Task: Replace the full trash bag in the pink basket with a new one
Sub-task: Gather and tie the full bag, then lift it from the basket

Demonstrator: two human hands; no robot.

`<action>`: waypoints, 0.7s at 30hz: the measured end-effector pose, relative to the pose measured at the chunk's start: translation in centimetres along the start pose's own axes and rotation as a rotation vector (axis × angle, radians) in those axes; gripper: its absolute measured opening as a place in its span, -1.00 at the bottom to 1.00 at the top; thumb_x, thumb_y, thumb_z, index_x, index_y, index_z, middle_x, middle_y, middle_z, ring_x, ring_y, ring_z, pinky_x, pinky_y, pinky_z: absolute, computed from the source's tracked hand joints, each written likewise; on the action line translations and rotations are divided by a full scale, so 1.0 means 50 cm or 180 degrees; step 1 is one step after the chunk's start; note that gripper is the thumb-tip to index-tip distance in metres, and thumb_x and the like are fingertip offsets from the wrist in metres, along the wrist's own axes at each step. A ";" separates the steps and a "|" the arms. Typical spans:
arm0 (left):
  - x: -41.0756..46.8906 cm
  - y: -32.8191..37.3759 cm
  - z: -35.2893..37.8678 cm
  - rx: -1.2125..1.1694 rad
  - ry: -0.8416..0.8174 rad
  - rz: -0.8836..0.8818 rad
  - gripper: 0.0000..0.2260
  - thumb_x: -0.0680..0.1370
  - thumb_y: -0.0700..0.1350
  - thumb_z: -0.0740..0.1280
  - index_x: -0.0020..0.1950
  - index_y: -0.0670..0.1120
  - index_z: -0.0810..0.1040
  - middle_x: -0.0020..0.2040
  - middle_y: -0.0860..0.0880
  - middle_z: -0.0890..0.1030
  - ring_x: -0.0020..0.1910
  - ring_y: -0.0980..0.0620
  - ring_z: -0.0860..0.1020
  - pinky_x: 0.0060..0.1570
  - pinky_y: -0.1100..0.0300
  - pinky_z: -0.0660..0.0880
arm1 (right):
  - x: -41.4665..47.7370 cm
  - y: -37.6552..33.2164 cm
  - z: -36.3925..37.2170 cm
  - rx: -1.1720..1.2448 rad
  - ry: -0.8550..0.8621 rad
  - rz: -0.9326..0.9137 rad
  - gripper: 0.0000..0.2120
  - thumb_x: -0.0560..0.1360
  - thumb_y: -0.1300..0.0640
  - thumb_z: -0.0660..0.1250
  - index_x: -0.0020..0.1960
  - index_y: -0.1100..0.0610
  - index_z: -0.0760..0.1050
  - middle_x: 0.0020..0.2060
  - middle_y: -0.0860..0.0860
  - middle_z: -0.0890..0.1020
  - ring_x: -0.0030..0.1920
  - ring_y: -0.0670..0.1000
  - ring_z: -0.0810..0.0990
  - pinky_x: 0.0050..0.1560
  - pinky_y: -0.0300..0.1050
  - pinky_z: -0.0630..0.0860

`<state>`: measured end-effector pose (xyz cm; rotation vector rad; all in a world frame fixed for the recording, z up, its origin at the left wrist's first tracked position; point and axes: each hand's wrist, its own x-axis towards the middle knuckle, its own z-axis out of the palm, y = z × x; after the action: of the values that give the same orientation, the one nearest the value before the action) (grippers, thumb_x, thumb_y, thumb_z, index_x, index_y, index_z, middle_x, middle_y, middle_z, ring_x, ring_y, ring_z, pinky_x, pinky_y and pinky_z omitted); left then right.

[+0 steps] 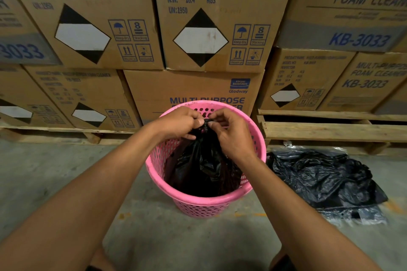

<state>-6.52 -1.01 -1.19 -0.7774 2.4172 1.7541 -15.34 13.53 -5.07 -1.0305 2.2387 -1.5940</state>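
A pink perforated basket [199,203] stands on the concrete floor in the middle of the view. Inside it sits a black trash bag [201,167] with its top gathered into a bunch above the rim. My left hand [179,122] and my right hand [231,132] both pinch that gathered neck, fingertips almost meeting. A heap of black plastic bags [319,178] lies on the floor just right of the basket, partly on a clear wrapper.
Stacked cardboard boxes [198,17] of foam cleaner on wooden pallets [330,130] form a wall directly behind the basket. Bare concrete floor [44,171] stretches to the left and in front of the basket.
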 end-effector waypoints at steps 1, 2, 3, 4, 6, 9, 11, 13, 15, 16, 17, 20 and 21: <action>0.000 -0.003 0.003 -0.0403 0.0030 -0.0084 -0.84 0.66 -0.26 0.22 -0.04 -0.14 0.56 -0.14 -0.02 0.49 -0.06 0.09 0.47 -0.02 0.13 0.58 | 0.000 0.001 0.000 0.0019 0.0011 -0.0022 -0.86 0.54 0.28 0.42 -0.05 0.05 0.59 -0.16 -0.12 0.67 -0.11 -0.19 0.63 -0.01 -0.17 0.60; 0.001 -0.009 0.006 -0.0776 0.0083 -0.0125 -0.83 0.65 -0.28 0.23 -0.07 -0.14 0.57 -0.12 -0.02 0.50 -0.04 0.08 0.48 -0.03 0.12 0.59 | -0.001 0.002 -0.002 0.0019 0.0000 -0.0044 -0.86 0.53 0.30 0.40 -0.05 0.06 0.58 -0.16 -0.11 0.67 -0.11 -0.17 0.63 -0.01 -0.16 0.60; 0.002 -0.014 0.009 -0.1093 0.0126 -0.0138 -0.80 0.64 -0.29 0.23 -0.12 -0.13 0.57 -0.13 -0.03 0.52 -0.03 0.06 0.49 -0.03 0.10 0.59 | -0.002 0.004 -0.002 0.0035 -0.0032 -0.0044 -0.86 0.54 0.30 0.39 -0.04 0.06 0.60 -0.14 -0.10 0.68 -0.10 -0.17 0.64 -0.01 -0.17 0.60; 0.003 -0.019 0.012 -0.1337 0.0153 -0.0145 -0.78 0.64 -0.30 0.24 -0.15 -0.12 0.56 -0.14 -0.03 0.53 -0.05 0.06 0.51 -0.03 0.08 0.58 | -0.006 0.007 -0.001 0.0090 -0.0072 -0.0017 -0.87 0.55 0.27 0.38 -0.01 0.06 0.62 -0.12 -0.11 0.69 -0.08 -0.17 0.65 0.00 -0.19 0.59; 0.004 -0.027 0.015 -0.1599 0.0174 -0.0150 -0.76 0.64 -0.30 0.23 -0.18 -0.10 0.55 -0.20 -0.02 0.55 -0.13 0.07 0.54 -0.03 0.08 0.58 | -0.013 0.011 0.001 0.0205 -0.0175 0.0057 -0.87 0.53 0.11 0.44 0.08 0.01 0.64 -0.05 -0.14 0.71 -0.01 -0.19 0.67 0.07 -0.22 0.58; 0.005 -0.034 0.019 -0.1811 0.0137 -0.0152 -0.79 0.64 -0.30 0.24 -0.15 -0.09 0.55 -0.24 0.01 0.59 -0.15 0.07 0.58 -0.03 0.10 0.58 | -0.013 0.017 0.006 -0.0200 -0.0139 0.0063 -0.74 0.47 -0.04 0.51 0.13 -0.02 0.64 -0.03 -0.16 0.72 0.02 -0.19 0.68 0.10 -0.17 0.60; 0.001 -0.038 0.017 -0.1827 0.0165 -0.0127 -0.85 0.61 -0.32 0.29 -0.08 -0.13 0.59 -0.18 -0.02 0.62 -0.10 0.07 0.60 -0.02 0.11 0.63 | -0.009 0.013 0.004 -0.0372 0.0009 0.0082 -0.84 0.50 0.02 0.49 0.07 0.01 0.67 -0.10 -0.15 0.72 -0.06 -0.18 0.68 0.04 -0.11 0.62; -0.005 -0.042 0.012 -0.1743 0.0273 -0.0053 -0.87 0.56 -0.35 0.35 -0.03 -0.16 0.63 -0.12 -0.08 0.64 -0.09 0.08 0.63 -0.05 0.14 0.66 | -0.006 0.009 0.002 -0.0404 0.0087 0.0077 -0.95 0.53 0.08 0.46 -0.02 0.02 0.68 -0.17 -0.15 0.71 -0.12 -0.18 0.67 -0.04 -0.14 0.60; -0.008 -0.046 0.005 -0.1495 0.0427 0.0110 -0.85 0.52 -0.37 0.40 -0.01 -0.16 0.66 -0.11 -0.10 0.66 -0.15 0.12 0.67 -0.08 0.18 0.66 | -0.006 0.005 -0.001 -0.0397 0.0040 0.0066 -0.98 0.53 0.09 0.46 -0.05 0.01 0.66 -0.19 -0.16 0.70 -0.15 -0.19 0.67 -0.10 -0.18 0.59; -0.010 -0.047 0.000 -0.1357 0.0489 0.0214 -0.84 0.50 -0.38 0.42 0.00 -0.16 0.67 -0.12 -0.10 0.68 -0.18 0.14 0.68 -0.10 0.20 0.66 | -0.006 0.004 -0.003 -0.0372 -0.0004 0.0077 -0.98 0.53 0.09 0.46 -0.05 0.02 0.66 -0.19 -0.15 0.70 -0.15 -0.19 0.67 -0.10 -0.18 0.59; -0.010 -0.047 -0.003 -0.1252 0.0545 0.0308 -0.83 0.48 -0.38 0.43 0.00 -0.16 0.68 -0.13 -0.09 0.69 -0.20 0.14 0.68 -0.12 0.22 0.66 | -0.004 0.004 -0.005 -0.0359 -0.0044 0.0087 -0.97 0.52 0.08 0.47 -0.05 0.03 0.66 -0.20 -0.15 0.71 -0.16 -0.19 0.67 -0.10 -0.18 0.60; -0.006 -0.053 -0.007 -0.1123 0.0730 0.0480 -0.83 0.46 -0.39 0.45 -0.06 -0.15 0.69 -0.23 0.01 0.71 -0.26 0.17 0.66 -0.19 0.30 0.63 | 0.001 0.001 -0.015 -0.0443 -0.0140 0.0119 -0.96 0.52 0.07 0.47 -0.07 0.03 0.65 -0.22 -0.14 0.70 -0.18 -0.18 0.66 -0.11 -0.17 0.60; -0.005 -0.055 -0.005 -0.1091 0.0793 0.0515 -0.84 0.46 -0.38 0.45 -0.07 -0.15 0.69 -0.27 0.05 0.71 -0.28 0.18 0.65 -0.21 0.33 0.62 | 0.003 -0.001 -0.017 -0.0506 -0.0176 0.0120 -0.96 0.53 0.07 0.47 -0.07 0.03 0.65 -0.22 -0.13 0.70 -0.18 -0.16 0.66 -0.11 -0.16 0.61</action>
<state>-5.10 -1.78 -3.42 -0.9017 2.4173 2.3040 -15.87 14.05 -4.69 -1.0507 2.3637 -1.3737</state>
